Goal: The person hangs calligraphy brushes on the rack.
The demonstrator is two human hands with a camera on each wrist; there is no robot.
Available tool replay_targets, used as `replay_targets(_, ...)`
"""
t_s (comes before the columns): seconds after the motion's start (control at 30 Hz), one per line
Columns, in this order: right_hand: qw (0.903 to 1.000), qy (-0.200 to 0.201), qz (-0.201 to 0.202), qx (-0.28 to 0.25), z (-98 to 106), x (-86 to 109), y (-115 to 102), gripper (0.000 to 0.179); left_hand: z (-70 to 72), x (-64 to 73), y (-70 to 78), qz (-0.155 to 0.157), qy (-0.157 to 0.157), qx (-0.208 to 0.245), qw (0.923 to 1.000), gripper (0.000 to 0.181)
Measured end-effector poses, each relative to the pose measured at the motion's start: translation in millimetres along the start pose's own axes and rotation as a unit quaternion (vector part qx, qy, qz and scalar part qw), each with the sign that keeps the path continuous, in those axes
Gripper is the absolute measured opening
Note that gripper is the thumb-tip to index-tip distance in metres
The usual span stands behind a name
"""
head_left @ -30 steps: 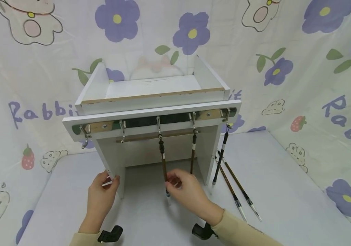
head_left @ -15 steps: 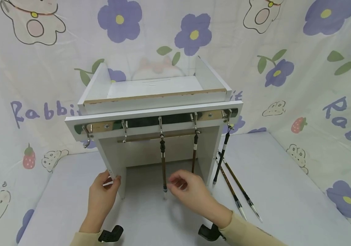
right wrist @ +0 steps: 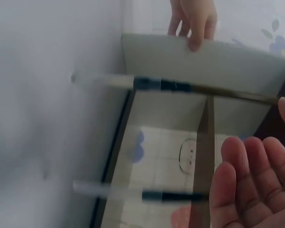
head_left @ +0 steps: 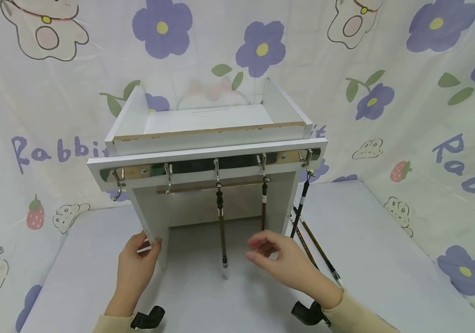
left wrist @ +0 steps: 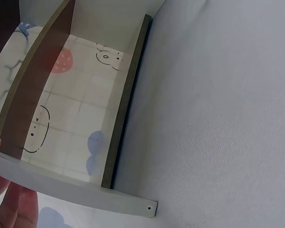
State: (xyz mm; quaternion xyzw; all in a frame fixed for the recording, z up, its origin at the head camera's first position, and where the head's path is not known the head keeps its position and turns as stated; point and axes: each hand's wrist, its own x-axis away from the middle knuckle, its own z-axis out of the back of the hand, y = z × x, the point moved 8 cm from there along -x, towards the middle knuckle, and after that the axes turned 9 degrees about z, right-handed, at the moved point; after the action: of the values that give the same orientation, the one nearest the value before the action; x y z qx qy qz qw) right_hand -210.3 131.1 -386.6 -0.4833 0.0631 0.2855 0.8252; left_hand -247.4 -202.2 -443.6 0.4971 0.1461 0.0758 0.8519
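My left hand [head_left: 135, 268] grips the front edge of the left side panel [head_left: 147, 217] of a white wooden stand, thumb inside and fingers outside. Open and holding nothing, my right hand [head_left: 289, 266] is in front of the stand's right side, fingers bent loosely. To its left a brown calligraphy brush [head_left: 222, 226] with a clear cap hangs tip down from the middle hook. A second calligraphy brush [head_left: 264, 203] and a black-handled one [head_left: 301, 208] hang from the two hooks to the right, their lower ends hidden by the right hand. In the right wrist view, two capped brushes look blurred.
A metal hook rail [head_left: 191, 165] runs along the stand's front board; its two left hooks [head_left: 168, 178] bear nothing. Two more brushes [head_left: 321, 252] lie on the white table [head_left: 387, 277], right of the stand. An open tray-like top [head_left: 208, 118] crowns it. Patterned cloth hangs behind.
My right hand has let go of the middle brush and moved right, away from it. That brush now hangs nearly straight. My left hand has stayed on the panel.
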Motion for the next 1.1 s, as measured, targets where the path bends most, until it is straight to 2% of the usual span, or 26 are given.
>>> replay_targets(0.2,0.9995,0.018,-0.005,0.027,26.0,10.6,-4.6,0.021,-1.2,0.3,0.8,-0.005,-0.002,0.000,1.0000,0.033)
replay_targets(0.3,0.9993,0.023,-0.001,0.031,38.8,17.5,5.8,0.022,-1.1,1.0,2.9,-0.007,-0.002,-0.002,1.0000,0.032)
replay_targets(0.53,0.9986,0.030,-0.024,0.035,59.4,30.4,29.7,0.024,1.8,1.7,4.5,-0.008,0.007,-0.006,0.9999,0.031)
replay_targets(0.87,0.9947,0.041,-0.050,0.080,79.3,45.5,54.6,0.025,1.6,1.3,2.4,-0.006,0.007,-0.003,1.0000,0.030)
replay_targets(1.1,0.9919,0.063,-0.073,0.082,90.1,49.3,75.0,0.026,1.9,2.0,2.4,-0.009,0.013,-0.005,0.9999,0.029)
